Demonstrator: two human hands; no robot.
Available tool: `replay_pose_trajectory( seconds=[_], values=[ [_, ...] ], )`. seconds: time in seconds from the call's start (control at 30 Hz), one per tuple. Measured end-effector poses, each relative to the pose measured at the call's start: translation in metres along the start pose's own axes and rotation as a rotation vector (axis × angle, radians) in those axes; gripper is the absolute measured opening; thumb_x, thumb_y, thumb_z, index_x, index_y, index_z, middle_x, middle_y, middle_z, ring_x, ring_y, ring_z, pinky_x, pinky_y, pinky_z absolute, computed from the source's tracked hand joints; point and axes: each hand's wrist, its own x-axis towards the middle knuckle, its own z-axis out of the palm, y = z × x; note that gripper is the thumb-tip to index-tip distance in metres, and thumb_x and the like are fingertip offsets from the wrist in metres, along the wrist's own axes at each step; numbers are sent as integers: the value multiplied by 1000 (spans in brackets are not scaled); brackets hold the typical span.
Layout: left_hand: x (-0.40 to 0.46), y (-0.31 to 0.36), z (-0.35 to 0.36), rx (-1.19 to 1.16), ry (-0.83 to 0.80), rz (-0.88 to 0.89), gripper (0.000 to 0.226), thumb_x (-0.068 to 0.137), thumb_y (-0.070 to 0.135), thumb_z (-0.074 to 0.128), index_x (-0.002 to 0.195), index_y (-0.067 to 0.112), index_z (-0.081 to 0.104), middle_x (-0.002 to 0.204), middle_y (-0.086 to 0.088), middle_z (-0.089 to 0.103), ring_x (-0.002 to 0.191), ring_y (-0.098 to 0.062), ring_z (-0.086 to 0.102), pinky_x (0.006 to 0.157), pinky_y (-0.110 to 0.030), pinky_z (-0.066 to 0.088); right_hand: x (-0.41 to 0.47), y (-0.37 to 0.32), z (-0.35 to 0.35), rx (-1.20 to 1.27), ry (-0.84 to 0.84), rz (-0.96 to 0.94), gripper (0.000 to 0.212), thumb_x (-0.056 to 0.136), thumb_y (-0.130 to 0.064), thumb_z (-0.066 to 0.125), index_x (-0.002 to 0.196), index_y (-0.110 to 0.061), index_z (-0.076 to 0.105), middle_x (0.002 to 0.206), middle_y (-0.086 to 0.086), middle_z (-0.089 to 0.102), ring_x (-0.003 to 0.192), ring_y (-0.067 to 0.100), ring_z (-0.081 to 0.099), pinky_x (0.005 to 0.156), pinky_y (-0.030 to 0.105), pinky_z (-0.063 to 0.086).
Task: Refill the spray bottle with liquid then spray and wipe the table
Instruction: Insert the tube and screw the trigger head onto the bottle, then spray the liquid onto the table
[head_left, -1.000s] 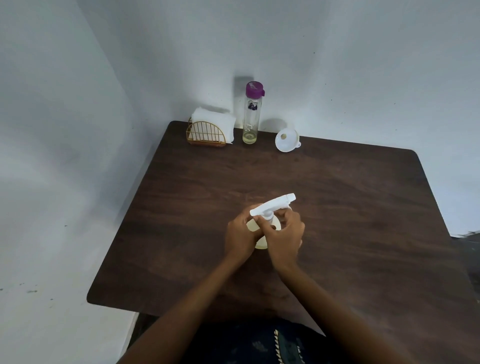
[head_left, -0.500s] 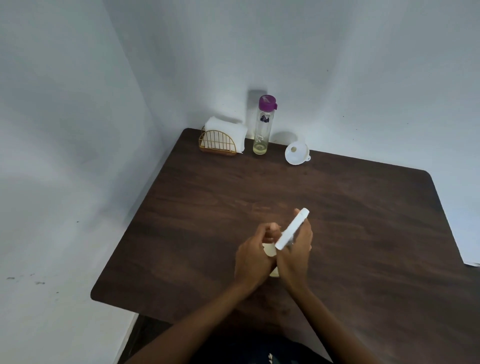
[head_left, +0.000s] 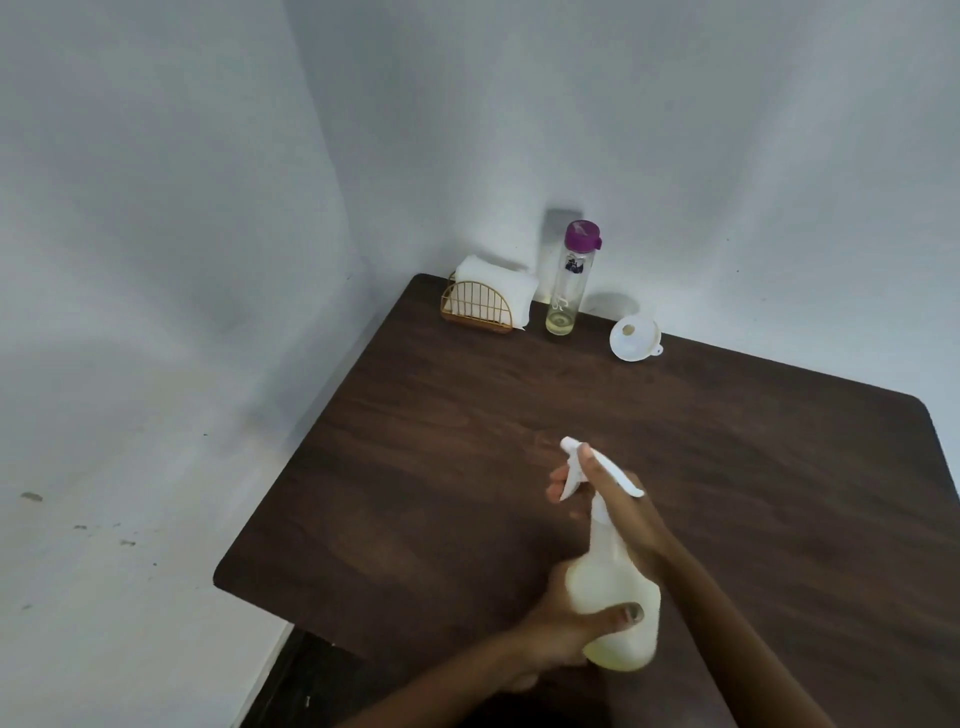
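Lifted off the counter (head_left: 467, 441) since a moment ago, the spray bottle (head_left: 615, 597) is now aimed forward, left hand (head_left: 558, 636) curled round its base, right hand (head_left: 618, 506) wrapped round its neck, fingers on the trigger, spraying apparently next.

One pale translucent plastic spray bottle (head_left: 615, 608) with a white trigger head. One tall clear glass bottle (head_left: 567, 283) with a purple cap. One white plastic funnel (head_left: 635, 339). One gold wire napkin holder (head_left: 480, 309), holding one stack of white napkins (head_left: 498, 283). One dark brown wooden table (head_left: 727, 441). Two bare hands: left hand (head_left: 558, 631) and right hand (head_left: 618, 506).
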Motion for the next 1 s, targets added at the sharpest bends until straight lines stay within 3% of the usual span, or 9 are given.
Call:
replay_pose_trajectory(
  seconds=[0.13, 0.23, 0.33, 0.43, 0.57, 0.63, 0.8, 1.0],
  values=[
    [-4, -5, 4, -133, -17, -91, 85, 70, 59, 75, 138, 35, 31, 135, 10, 48, 124, -16, 47, 96, -42, 52, 15, 6, 16, -176, -139, 166, 61, 88, -59, 41, 103, -5, 65, 82, 8, 65, 76, 18, 65, 80, 29, 53],
    [-7, -6, 5, -183, 3, -126, 81, 74, 56, 74, 139, 31, 32, 136, 6, 46, 125, -20, 47, 97, -44, 52, 18, 7, 23, -194, -165, 212, 52, 87, -61, 42, 102, -17, 64, 80, 9, 64, 69, 15, 63, 69, 21, 54],
    [-6, -6, 6, -195, 11, -116, 79, 76, 50, 76, 138, 32, 30, 135, 8, 46, 124, -17, 46, 97, -43, 51, 13, 5, 17, -158, -158, 192, 49, 83, -62, 44, 99, -21, 66, 87, 11, 67, 74, 14, 66, 67, 16, 51],
    [-6, 1, 17, -154, -22, -100, 80, 74, 46, 78, 138, 34, 30, 134, 10, 49, 123, -14, 49, 96, -40, 52, -2, 2, -3, -17, -60, 178, 52, 79, -60, 50, 104, -18, 68, 92, 12, 69, 84, 18, 69, 69, 18, 50],
    [-5, 9, 47, -84, -123, -141, 78, 75, 48, 77, 139, 32, 36, 135, 10, 51, 124, -13, 49, 92, -33, 53, -25, 13, -37, -3, 91, 128, 45, 84, -59, 45, 104, -27, 70, 84, 7, 69, 82, 15, 69, 74, 21, 49],
    [-4, 8, 63, -68, -183, -176, 74, 77, 48, 75, 139, 31, 39, 136, 9, 52, 127, -15, 48, 93, -33, 51, -33, 22, -49, -72, 139, 142, 53, 87, -58, 42, 101, -16, 71, 77, 5, 67, 79, 15, 67, 80, 24, 46],
    [-4, -4, 88, -94, -276, -290, 68, 79, 47, 73, 138, 30, 43, 139, 6, 52, 130, -23, 47, 95, -35, 50, -53, 41, -59, -103, 198, 269, 52, 75, -65, 50, 103, -25, 69, 74, 11, 67, 66, 19, 65, 59, 24, 53],
    [-7, -9, 96, -120, -272, -307, 61, 78, 47, 75, 131, 33, 48, 133, 11, 54, 125, -18, 49, 87, -30, 54, -63, 44, -65, -127, 213, 300, 60, 71, -71, 51, 99, -22, 70, 74, 10, 70, 66, 19, 68, 60, 25, 54]
  ],
)
